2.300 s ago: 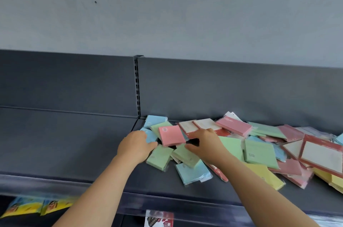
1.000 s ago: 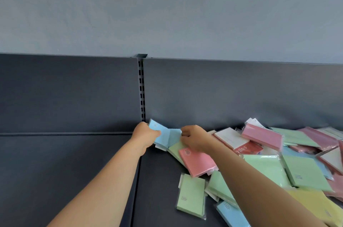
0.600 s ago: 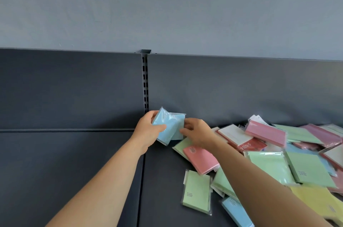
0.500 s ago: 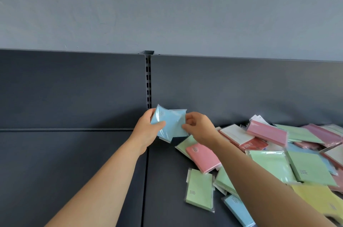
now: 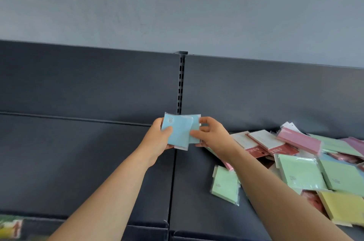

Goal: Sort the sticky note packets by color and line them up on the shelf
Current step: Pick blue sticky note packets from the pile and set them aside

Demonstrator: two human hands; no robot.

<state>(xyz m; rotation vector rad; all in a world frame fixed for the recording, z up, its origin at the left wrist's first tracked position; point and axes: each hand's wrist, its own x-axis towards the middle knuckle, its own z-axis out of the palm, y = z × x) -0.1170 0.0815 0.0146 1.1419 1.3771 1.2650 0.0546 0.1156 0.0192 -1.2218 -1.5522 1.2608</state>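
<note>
Two light blue sticky note packets (image 5: 180, 131) are held up above the dark shelf (image 5: 82, 158), one overlapping the other. My left hand (image 5: 157, 140) grips the front packet from the left, thumb on its face. My right hand (image 5: 211, 134) pinches the rear blue packet at its right edge. To the right lies a loose pile of packets: a green one (image 5: 225, 184) nearest, larger green ones (image 5: 300, 173), a pink one (image 5: 298, 139), a yellow one (image 5: 343, 206) and red-and-white ones (image 5: 264, 142).
The shelf's dark back panel (image 5: 275, 93) rises behind, split by a slotted upright (image 5: 180, 85). A seam (image 5: 172, 191) divides the left shelf board from the right one. Coloured goods (image 5: 9, 228) show on a lower level at bottom left.
Both hands lifted the two blue packets off the back of the shelf and brought them up and together; the view shifted so the pile sits further right.
</note>
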